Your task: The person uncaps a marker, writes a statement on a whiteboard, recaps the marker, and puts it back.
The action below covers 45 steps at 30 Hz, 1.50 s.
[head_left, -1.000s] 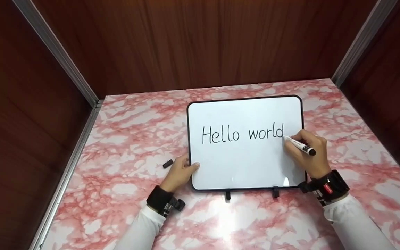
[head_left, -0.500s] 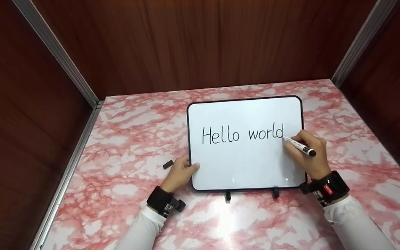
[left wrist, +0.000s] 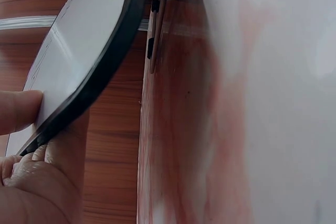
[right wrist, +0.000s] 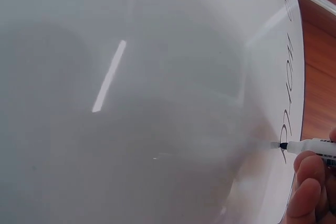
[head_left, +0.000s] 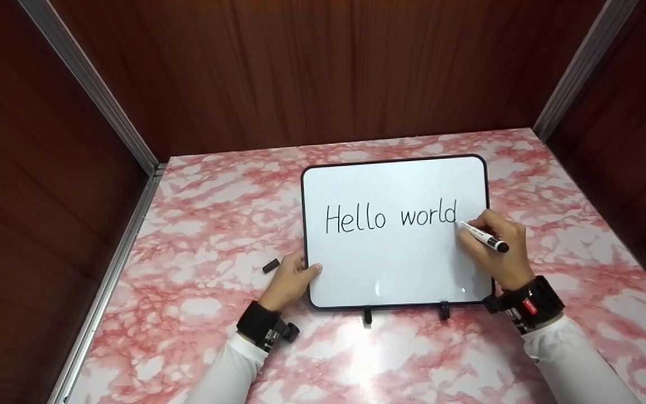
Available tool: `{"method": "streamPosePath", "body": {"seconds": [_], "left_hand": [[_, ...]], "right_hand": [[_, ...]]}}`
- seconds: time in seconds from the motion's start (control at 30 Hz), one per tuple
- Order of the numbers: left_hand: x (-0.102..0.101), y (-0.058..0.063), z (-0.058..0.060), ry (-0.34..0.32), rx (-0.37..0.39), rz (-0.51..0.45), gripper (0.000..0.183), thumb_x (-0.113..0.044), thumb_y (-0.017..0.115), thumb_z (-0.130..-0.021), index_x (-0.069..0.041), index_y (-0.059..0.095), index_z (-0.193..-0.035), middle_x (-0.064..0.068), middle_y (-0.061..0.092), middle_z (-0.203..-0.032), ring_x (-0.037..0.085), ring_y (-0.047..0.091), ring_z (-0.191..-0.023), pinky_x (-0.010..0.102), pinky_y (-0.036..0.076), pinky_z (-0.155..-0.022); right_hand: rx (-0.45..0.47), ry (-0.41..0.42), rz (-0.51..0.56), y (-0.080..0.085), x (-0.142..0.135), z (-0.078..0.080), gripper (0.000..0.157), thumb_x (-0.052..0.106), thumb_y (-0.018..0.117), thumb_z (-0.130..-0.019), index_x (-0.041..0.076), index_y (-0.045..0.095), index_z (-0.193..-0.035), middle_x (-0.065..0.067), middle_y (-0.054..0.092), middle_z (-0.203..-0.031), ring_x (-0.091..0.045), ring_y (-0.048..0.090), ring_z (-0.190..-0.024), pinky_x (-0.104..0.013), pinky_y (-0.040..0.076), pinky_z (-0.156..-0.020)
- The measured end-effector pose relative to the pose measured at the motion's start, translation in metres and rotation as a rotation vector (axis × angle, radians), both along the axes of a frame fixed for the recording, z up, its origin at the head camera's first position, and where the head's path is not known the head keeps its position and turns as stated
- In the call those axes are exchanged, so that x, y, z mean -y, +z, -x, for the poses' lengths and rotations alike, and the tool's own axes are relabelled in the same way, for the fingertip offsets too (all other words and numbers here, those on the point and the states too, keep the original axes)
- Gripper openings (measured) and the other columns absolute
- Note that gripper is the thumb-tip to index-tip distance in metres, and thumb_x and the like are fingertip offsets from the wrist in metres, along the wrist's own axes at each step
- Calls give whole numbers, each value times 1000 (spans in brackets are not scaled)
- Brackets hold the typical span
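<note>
A small whiteboard (head_left: 390,264) in a black frame leans on a stand, with "Hello world" written across it in black. My left hand (head_left: 291,280) grips its lower left edge; in the left wrist view the thumb (left wrist: 21,109) lies on the white face and the other fingers go behind the frame. My right hand (head_left: 499,252) pinches a white marker (head_left: 483,235) with a black end. In the right wrist view the marker's black tip (right wrist: 284,146) is at the letter "d", at or very near the surface. Left of the board, the black marker cap (head_left: 271,265) lies on the table.
Two black stand feet (head_left: 367,316) stick out below the board's lower edge. The table (head_left: 205,336) has a red and white marbled top. Dark wood panels (head_left: 328,73) with metal corner strips (head_left: 98,95) rise at the back and both sides.
Both hands keep their grips, and the writing reads the same. The whole scene has shifted only very slightly in the head view.
</note>
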<state>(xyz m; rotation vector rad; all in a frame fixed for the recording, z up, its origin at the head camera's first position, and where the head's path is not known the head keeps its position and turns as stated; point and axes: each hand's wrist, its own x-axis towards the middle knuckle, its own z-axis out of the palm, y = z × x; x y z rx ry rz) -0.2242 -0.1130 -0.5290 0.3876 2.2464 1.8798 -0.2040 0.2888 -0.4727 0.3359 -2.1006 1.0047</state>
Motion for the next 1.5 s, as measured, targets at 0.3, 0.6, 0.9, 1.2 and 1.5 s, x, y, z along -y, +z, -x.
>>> {"method": "streamPosePath", "body": {"seconds": [0.3, 0.6, 0.9, 1.2, 1.5], "left_hand": [[1, 0, 0, -1, 14, 18, 31, -3, 62, -102, 10, 66, -131, 29, 78, -113, 25, 79, -92, 42, 70, -84], [1, 1, 0, -12, 2, 2, 34, -1, 61, -102, 12, 64, -134, 32, 76, -118, 25, 78, -95, 41, 69, -85], [1, 1, -1, -8, 1, 13, 34, -2, 62, -103, 12, 64, -134, 32, 77, -118, 27, 79, -97, 41, 69, -86], [1, 1, 0, -10, 3, 14, 35, -3, 62, -102, 11, 64, -135, 32, 77, -118, 27, 78, -97, 41, 69, -87], [1, 2, 0, -8, -1, 21, 35, -4, 62, -102, 10, 65, -135, 31, 77, -118, 25, 78, -96, 41, 69, -86]], "right_hand": [[-12, -37, 36, 6, -7, 4, 14, -6, 82, -78, -3, 69, -77, -14, 72, -66, 12, 53, -60, -3, 41, -56], [-27, -62, 47, 14, -17, 14, 11, -7, 80, -79, -5, 69, -78, -19, 72, -69, 13, 54, -63, -2, 41, -59], [-12, -64, 56, 18, -17, 18, 10, -6, 79, -80, -5, 69, -79, -19, 73, -71, 12, 55, -62, -3, 42, -58], [-22, -84, 31, 16, -18, 19, 11, -5, 81, -79, -4, 70, -78, -16, 72, -68, 11, 51, -62, -2, 39, -58], [-31, -96, 30, 10, -17, 18, 13, -8, 80, -75, -5, 67, -73, -17, 68, -64, 11, 46, -60, -2, 36, -57]]}}
